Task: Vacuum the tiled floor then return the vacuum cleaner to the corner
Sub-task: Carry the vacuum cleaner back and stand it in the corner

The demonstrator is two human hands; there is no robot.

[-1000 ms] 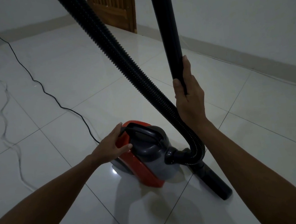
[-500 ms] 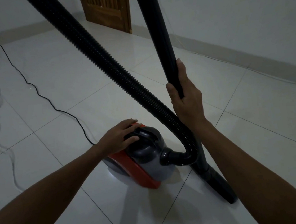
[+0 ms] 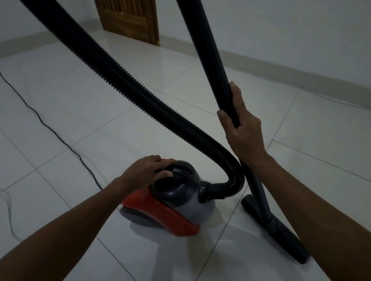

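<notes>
Vacuum cleaner [image 3: 170, 200], red and grey, sits on the tiled floor [image 3: 86, 109] just below your left hand [image 3: 148, 172], whose fingers lie spread on its dark top; whether they press a button or reach for the handle is hard to tell. Your right hand [image 3: 241, 132] is wrapped around the wand [image 3: 208, 54], which stands almost upright beside the vacuum cleaner. The hose [image 3: 129, 82] bends sharply where it joins the body; pulling there could kink it or tip the machine. The power cord [image 3: 42, 122] trails away behind the vacuum cleaner, so you may trip or roll over it. Both hose and wand leave the view at the top, and the dim light hides the controls.
</notes>
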